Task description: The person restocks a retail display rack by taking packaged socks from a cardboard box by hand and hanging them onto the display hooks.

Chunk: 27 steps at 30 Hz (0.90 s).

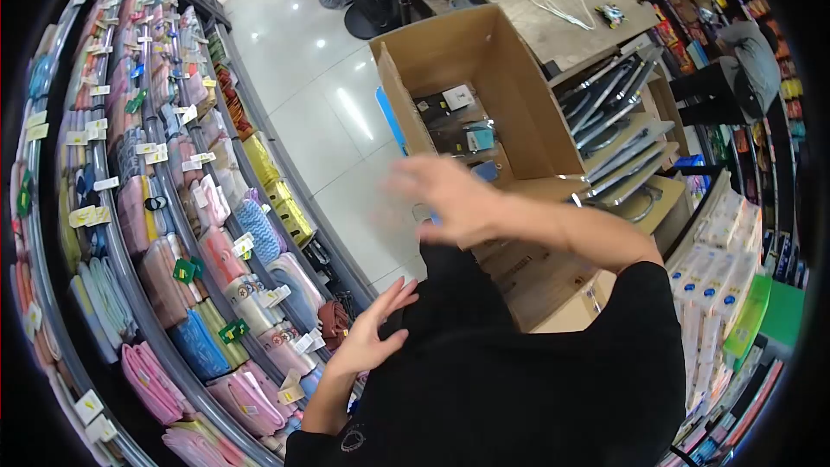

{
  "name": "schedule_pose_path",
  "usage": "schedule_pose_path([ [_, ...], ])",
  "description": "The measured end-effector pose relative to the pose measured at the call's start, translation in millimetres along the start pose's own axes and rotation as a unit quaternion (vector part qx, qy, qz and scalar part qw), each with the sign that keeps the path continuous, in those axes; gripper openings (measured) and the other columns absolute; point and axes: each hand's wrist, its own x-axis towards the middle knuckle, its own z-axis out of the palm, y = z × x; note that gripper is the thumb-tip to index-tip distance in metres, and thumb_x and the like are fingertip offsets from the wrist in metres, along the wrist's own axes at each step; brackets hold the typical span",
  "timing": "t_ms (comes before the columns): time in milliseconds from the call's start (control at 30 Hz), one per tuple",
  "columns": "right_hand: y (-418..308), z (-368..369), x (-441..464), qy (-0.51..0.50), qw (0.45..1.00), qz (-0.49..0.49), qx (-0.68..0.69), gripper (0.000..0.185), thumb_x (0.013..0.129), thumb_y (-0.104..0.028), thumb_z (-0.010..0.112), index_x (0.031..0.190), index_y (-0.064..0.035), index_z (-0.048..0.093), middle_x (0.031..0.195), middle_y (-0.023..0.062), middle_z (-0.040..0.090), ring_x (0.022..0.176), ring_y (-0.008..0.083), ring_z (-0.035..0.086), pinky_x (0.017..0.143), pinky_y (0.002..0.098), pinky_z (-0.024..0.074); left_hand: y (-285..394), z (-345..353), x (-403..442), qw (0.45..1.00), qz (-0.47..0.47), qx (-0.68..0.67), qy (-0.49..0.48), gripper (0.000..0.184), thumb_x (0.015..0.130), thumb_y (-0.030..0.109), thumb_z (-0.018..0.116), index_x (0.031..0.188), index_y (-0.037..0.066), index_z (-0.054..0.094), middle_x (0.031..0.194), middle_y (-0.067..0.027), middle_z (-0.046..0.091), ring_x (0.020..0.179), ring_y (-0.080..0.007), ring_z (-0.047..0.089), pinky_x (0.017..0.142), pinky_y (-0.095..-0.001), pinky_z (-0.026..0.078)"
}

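Near the brown packet (334, 323), the left hand (367, 340) hangs empty, fingers parted, apart from the blurred right hand (454, 199), whose grip I cannot tell. Over the box (529, 108), a wrist kept high should best spare the packs (458, 98) lying inside.

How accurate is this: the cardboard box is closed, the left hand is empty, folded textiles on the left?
Not quite: the head view shows the cardboard box open, not closed, with packaged items visible inside. The left hand is empty, and the folded textiles are on the left.
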Motion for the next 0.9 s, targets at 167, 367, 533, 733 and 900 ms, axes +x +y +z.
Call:
schedule_pose_path([
  [167,186,4,31,0.069,0.976,0.165,-0.128,0.024,0.088,-0.023,0.059,0.099,-0.0021,0.056,0.088,0.0183,0.063,0.087,0.0389,0.060,0.077,0.0487,0.0482,-49,-35,15,0.980,-0.084,-0.016,0.180,0.059,0.082,-0.011,0.056,0.139,0.000,0.044,0.131,-0.0164,0.058,0.117,-0.0230,0.058,0.103,-0.0356,0.042],
  [367,336,152,-32,-0.373,0.856,0.346,-0.087,0.032,0.079,-0.020,0.064,0.106,-0.0021,0.067,0.110,0.0220,0.066,0.106,0.0381,0.063,0.089,0.0462,0.0510,-87,-43,10,0.940,-0.152,-0.065,0.298,0.042,0.086,-0.007,0.058,0.127,-0.001,0.052,0.120,-0.0137,0.063,0.107,-0.0198,0.063,0.095,-0.0326,0.048],
  [533,353,241,-72,-0.383,0.852,0.353,-0.062,0.029,0.082,-0.016,0.060,0.108,-0.0068,0.068,0.117,0.0200,0.065,0.111,0.0362,0.061,0.093,0.0445,0.0498,-114,-47,-9,0.916,-0.227,-0.072,0.322,0.041,0.087,-0.004,0.060,0.127,0.000,0.051,0.119,-0.0132,0.063,0.106,-0.0168,0.062,0.093,-0.0302,0.048],
  [733,334,241,-66,-0.315,0.852,0.407,-0.098,0.028,0.088,-0.016,0.054,0.109,-0.0120,0.071,0.125,0.0165,0.062,0.123,0.0337,0.054,0.103,0.0428,0.0424,-122,-55,-7,0.904,-0.255,-0.088,0.331,0.042,0.088,-0.003,0.060,0.128,0.000,0.050,0.120,-0.0127,0.063,0.106,-0.0168,0.061,0.094,-0.0294,0.047],
  [900,339,265,-84,-0.371,0.827,0.413,-0.087,0.026,0.089,-0.015,0.053,0.105,-0.0067,0.072,0.121,0.0165,0.065,0.119,0.0340,0.057,0.099,0.0430,0.0462,-128,-50,-9,0.908,-0.250,-0.076,0.326,0.041,0.089,-0.002,0.059,0.129,-0.001,0.050,0.120,-0.0133,0.062,0.106,-0.0172,0.061,0.094,-0.0302,0.048],
])
